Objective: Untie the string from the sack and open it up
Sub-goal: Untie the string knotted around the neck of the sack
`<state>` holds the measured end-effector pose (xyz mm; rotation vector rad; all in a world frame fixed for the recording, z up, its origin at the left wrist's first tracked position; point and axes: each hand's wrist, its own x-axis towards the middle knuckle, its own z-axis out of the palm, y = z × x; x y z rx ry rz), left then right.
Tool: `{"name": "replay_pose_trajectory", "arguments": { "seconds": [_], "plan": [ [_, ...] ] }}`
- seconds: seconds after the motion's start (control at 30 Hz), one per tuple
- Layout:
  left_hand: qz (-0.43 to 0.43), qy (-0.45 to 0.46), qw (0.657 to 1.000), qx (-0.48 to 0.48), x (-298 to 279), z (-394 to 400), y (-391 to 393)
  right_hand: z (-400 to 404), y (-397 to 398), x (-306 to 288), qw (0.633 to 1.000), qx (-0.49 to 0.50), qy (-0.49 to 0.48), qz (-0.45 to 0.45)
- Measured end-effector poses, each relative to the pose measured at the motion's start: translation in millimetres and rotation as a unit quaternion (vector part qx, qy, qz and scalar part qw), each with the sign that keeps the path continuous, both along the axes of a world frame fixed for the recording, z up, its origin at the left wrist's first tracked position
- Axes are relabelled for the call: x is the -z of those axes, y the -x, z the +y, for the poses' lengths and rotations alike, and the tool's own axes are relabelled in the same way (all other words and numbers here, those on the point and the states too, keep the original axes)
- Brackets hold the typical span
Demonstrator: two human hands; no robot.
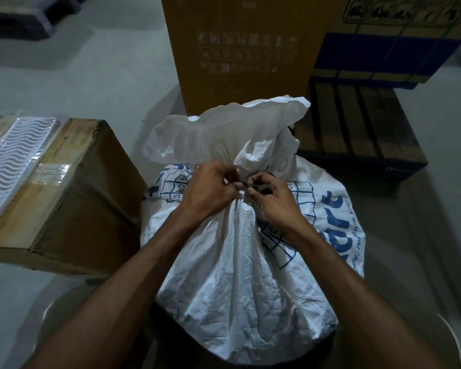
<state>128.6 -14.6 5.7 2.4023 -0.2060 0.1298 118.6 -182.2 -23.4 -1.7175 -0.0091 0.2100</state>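
Sack [240,275], white woven plastic with blue print, stands on grey floor [112,75] at centre frame, neck cinched, loose top [218,129] flopped up and back above the tie. Tight on three sides: taped cardboard box [72,193] just beside its left edge, tall brown carton [240,54] right behind the loose top, wooden pallet [362,129] with a blue-banded carton [389,46] on it at back right. Open floor shows on the right of the sack and far left beyond the box. White wavy-pattern pack [14,166] lies on the box top. Left hand [210,190] at the neck, fingers curled, thumb and fingertips pinching the dark string [246,185] at the knot. Right hand [270,193] opposite, fingers curled in, also pinching the string from the other side. Fingertips of both hands nearly touching over the knot. String mostly hidden by fingers; neck not yet loosened.
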Motion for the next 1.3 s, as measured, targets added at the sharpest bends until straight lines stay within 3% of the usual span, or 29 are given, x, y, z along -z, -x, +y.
{"name": "replay_pose_trajectory", "arguments": {
  "seconds": [0.13, 0.27, 0.37, 0.5, 0.6, 0.73, 0.87, 0.93, 1.0, 1.1, 1.2, 1.3],
  "plan": [
    [0.092, 0.109, 0.988, -0.059, 5, -1, -5, 0, -1, 0, 1.000, 0.006, -0.008, 0.009],
    [0.163, 0.218, 0.954, -0.121, 7, 4, -9, -1, -2, 1, 1.000, 0.008, -0.005, 0.012],
    [0.122, 0.129, 0.982, -0.060, 5, 4, -7, -1, -1, 0, 1.000, 0.007, -0.001, 0.013],
    [-0.034, -0.046, 0.998, 0.024, 1, 6, 0, -1, -1, -1, 1.000, 0.005, 0.009, 0.012],
    [-0.067, -0.044, 0.995, 0.064, -1, 9, 1, -2, -1, -1, 1.000, 0.003, 0.010, 0.016],
    [0.018, 0.099, 0.995, -0.019, -2, 2, -1, -2, 0, -4, 1.000, 0.004, 0.002, 0.010],
    [0.101, 0.281, 0.943, -0.146, -3, 6, -9, -4, -3, -3, 1.000, 0.011, 0.003, 0.019],
    [0.117, 0.316, 0.926, -0.172, -4, 9, -11, -4, -3, -2, 1.000, 0.013, 0.002, 0.018],
    [0.081, 0.213, 0.957, -0.178, -3, 9, -11, -4, -2, -3, 1.000, 0.018, -0.004, 0.020],
    [-0.067, 0.030, 0.988, -0.138, -2, 6, -8, -3, -2, -3, 0.999, 0.023, -0.017, 0.024],
    [-0.124, 0.026, 0.991, -0.036, -4, 4, -4, -3, -3, -6, 0.997, 0.032, -0.059, 0.045],
    [-0.042, 0.043, 0.995, 0.083, -5, 2, 0, -5, -1, -15, 0.991, 0.044, -0.109, 0.057]
  ]
}}
